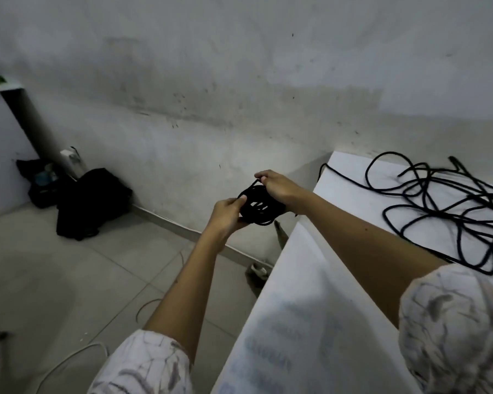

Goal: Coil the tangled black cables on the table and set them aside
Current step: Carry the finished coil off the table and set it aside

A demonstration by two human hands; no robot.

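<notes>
A small coil of black cable (259, 206) hangs in the air over the floor, left of the white table (319, 280). My left hand (228, 214) grips the coil's lower left side. My right hand (276, 185) holds its upper right side and pinches the loose cable end at the top. More black cable (444, 206) lies in a loose tangle on the far right part of the table, with one strand running toward the table's back left corner.
A black bag (88, 203) sits on the tiled floor against the wall at left, beside a dark box of items (42, 180). Thin light cords (69, 362) trail over the floor near my left arm. A grey wall stands straight ahead.
</notes>
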